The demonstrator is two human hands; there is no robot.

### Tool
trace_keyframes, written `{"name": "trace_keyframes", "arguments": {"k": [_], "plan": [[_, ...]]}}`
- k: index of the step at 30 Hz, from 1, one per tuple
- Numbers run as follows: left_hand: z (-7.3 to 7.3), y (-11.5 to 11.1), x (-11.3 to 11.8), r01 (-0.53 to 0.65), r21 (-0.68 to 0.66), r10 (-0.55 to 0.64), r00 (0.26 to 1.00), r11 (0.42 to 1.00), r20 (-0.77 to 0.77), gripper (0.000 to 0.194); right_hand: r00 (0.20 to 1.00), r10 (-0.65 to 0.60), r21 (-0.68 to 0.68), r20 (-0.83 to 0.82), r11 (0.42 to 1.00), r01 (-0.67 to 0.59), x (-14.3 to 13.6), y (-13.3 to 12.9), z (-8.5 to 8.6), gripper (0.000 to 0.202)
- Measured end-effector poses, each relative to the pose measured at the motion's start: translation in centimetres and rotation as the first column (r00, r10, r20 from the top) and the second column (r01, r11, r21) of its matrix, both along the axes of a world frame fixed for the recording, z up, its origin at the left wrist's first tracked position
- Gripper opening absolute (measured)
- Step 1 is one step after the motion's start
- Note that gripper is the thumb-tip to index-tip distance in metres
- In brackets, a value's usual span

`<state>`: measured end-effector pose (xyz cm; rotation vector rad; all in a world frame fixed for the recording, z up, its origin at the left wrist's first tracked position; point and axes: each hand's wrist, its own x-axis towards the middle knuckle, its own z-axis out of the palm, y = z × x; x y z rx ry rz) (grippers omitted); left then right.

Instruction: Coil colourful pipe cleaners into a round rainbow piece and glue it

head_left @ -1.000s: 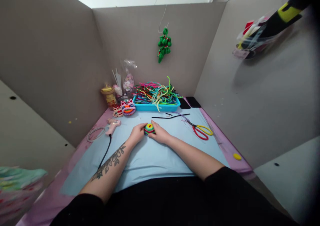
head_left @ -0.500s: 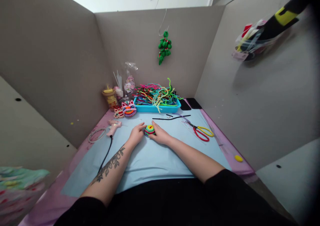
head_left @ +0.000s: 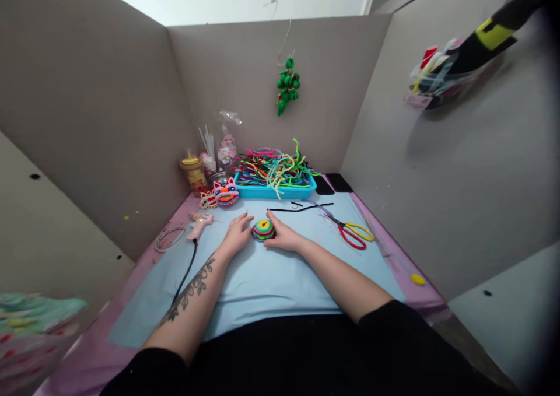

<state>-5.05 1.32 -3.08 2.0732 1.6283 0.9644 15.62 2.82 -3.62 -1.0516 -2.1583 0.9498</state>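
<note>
A small round piece of coiled pipe cleaners (head_left: 263, 231) rests on the light blue cloth, banded in several colours, with a yellow top and a red mark. My left hand (head_left: 237, 233) is open beside it, fingertips just off its left edge. My right hand (head_left: 285, 235) curves along its right side with thumb and fingers spread; the thumb is at the lower edge, and whether it touches is unclear. Behind lie thin black pipe cleaners (head_left: 300, 208). Scissors (head_left: 352, 234) with red and yellow handles lie to the right.
A blue tray (head_left: 275, 193) heaped with colourful pipe cleaners stands at the back. Left of it are two animal-face crafts (head_left: 226, 192) and a jar (head_left: 195, 174). A pink glue gun (head_left: 200, 225) with a cord lies at left. A yellow disc (head_left: 417, 279) sits far right. Grey partitions (head_left: 280, 133) enclose the table.
My hands have spread slightly apart, the left moving left and the right moving right. More of the coiled piece shows; it stays in nearly the same place.
</note>
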Motion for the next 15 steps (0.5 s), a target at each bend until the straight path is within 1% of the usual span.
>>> {"name": "trace_keyframes", "arguments": {"k": [2,4,6,8,10,13,15], "plan": [[0.4,-0.3,-0.3,0.056,0.027,-0.056,0.998,0.998,0.007,0.042,1.000,0.020,-0.012,-0.022,1.000,-0.021,1.1,0.4,0.5,0.101],[0.7,-0.5,-0.5,0.140,0.029,-0.140,0.990,0.990,0.007,0.047,0.999,0.015,0.002,-0.035,1.000,-0.015,2.0,0.7,0.8,0.088],[1.0,-0.7,-0.5,0.196,0.007,-0.196,0.981,0.981,0.012,0.051,0.999,0.012,0.040,-0.041,0.999,-0.010,2.2,0.9,0.8,0.074],[1.2,-0.8,-0.4,0.217,-0.019,-0.217,0.976,0.976,0.017,0.052,1.000,0.012,0.094,-0.027,0.996,-0.009,1.9,0.8,0.7,0.063],[1.3,-0.8,-0.1,0.224,-0.035,-0.224,0.975,0.974,0.010,0.049,1.000,0.001,0.153,0.005,0.988,-0.001,1.3,0.6,0.5,0.057],[1.2,-0.6,0.0,0.241,-0.033,-0.241,0.970,0.970,-0.023,0.044,0.999,-0.031,0.216,0.035,0.976,0.023,0.7,0.3,0.4,0.053],[0.9,-0.4,0.0,0.246,-0.023,-0.247,0.968,0.969,-0.044,0.043,0.999,-0.043,0.229,0.027,0.973,0.036,0.7,0.2,0.5,0.053]]}}
